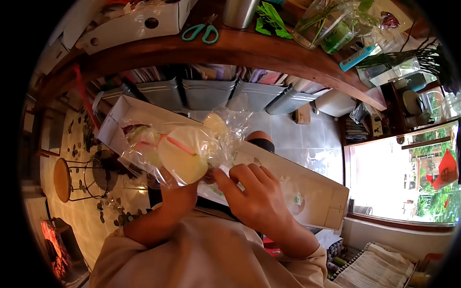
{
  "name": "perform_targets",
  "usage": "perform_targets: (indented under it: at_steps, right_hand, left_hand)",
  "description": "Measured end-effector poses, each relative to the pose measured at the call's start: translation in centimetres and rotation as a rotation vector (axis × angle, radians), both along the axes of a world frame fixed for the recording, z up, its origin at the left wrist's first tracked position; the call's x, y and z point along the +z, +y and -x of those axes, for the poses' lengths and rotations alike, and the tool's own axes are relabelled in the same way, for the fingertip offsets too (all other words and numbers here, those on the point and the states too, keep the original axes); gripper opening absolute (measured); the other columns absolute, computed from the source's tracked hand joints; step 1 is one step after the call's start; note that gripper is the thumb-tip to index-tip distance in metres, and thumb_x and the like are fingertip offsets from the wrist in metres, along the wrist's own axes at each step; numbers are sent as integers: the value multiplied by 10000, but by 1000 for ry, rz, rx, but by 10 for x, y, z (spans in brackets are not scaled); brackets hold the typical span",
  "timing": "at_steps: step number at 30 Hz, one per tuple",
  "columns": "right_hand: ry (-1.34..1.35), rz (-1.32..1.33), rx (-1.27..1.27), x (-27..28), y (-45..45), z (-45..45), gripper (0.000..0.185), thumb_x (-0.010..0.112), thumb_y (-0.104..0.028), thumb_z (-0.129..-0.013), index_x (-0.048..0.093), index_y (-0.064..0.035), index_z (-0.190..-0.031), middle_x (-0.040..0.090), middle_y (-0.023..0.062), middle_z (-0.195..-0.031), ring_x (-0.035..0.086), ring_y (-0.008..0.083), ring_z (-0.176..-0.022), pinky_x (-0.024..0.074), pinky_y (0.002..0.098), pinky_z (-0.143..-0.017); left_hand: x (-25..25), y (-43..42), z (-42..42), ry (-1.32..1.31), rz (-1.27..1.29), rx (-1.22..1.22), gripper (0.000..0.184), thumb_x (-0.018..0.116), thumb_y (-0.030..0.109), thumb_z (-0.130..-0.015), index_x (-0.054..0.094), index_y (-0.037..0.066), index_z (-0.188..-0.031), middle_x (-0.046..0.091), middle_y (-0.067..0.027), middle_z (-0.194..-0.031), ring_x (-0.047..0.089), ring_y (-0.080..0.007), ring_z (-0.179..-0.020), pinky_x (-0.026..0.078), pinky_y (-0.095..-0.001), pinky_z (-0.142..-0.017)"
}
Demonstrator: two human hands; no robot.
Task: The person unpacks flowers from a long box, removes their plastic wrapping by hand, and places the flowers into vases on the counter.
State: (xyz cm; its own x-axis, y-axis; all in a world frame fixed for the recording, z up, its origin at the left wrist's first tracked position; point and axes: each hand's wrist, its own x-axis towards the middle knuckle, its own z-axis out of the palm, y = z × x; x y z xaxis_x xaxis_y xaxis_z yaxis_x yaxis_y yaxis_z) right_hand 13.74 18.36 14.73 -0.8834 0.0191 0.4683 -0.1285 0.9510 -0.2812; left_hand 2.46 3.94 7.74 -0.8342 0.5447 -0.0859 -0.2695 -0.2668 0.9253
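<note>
A pale cream anthurium (182,161) with a pink spadix faces me, loosely covered by clear plastic wrap (230,139). More blooms, one yellowish and one dark red, show through the plastic. My left hand (178,194) is closed round the bundle from below, its fingers mostly hidden behind the big flower. At the bundle's lower right edge, my right hand (254,194) has thumb and index finger pinched at the plastic; the exact contact is partly hidden. Beneath both hands a long white cardboard box (317,185) lies open across my lap, with more clear plastic inside.
Ahead stands a wooden table (259,50) bearing teal-handled scissors (200,33), a metal cup (238,12), a glue-like blue tube (356,58) and a glass vase with stems. Grey bins (209,93) line up underneath. Leaves lie scattered on the floor beside a round stool (62,180).
</note>
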Motion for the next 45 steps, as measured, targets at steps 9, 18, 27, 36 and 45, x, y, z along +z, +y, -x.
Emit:
perform_targets:
  at_steps: [9, 18, 27, 36, 45]
  right_hand:
    - [19, -32, 23, -13, 2, 6, 319, 717, -29, -732, 745, -19, -1049, 604, 56, -931, 582, 221, -739, 500, 364, -642]
    - [-125, -26, 88, -17, -1, 17, 209, 607, -88, -820, 607, -10, -1014, 529, 96, -971, 565, 256, -883, 499, 367, -786]
    - [-191, 76, 168, -32, 16, 14, 192, 649, -29, -820, 655, -23, -1012, 561, 93, -975, 596, 282, -877, 518, 389, -764]
    - [75, 80, 24, -23, 8, 8, 307, 767, 8, -743, 731, -20, -1047, 627, 73, -918, 626, 240, -738, 529, 364, -642]
    - [47, 28, -37, -37, -12, 12, 308, 695, -12, -765, 697, 7, -1072, 629, 88, -968, 630, 251, -798, 531, 373, -695]
  left_hand:
    - [3, -3, -3, 28, 14, -18, 232, 690, -8, -955, 631, -71, -1170, 738, -150, -1037, 744, -212, -909, 645, -340, -734]
    - [-26, 3, 9, 536, 267, 29, 242, 653, -26, -946, 613, -20, -1185, 705, -89, -1058, 694, -160, -909, 590, -316, -703]
    - [-19, 21, 7, 57, 82, 9, 292, 658, -50, -921, 591, -8, -1202, 704, -104, -1037, 705, -175, -895, 587, -312, -704]
    - [-44, 16, 5, 263, 216, 47, 334, 643, 23, -981, 553, 8, -1302, 695, -111, -1118, 699, -184, -953, 589, -311, -738]
    - [-10, 11, 1, -170, 17, -51, 316, 677, 55, -972, 578, 14, -1269, 680, -70, -1119, 662, -137, -964, 577, -310, -734]
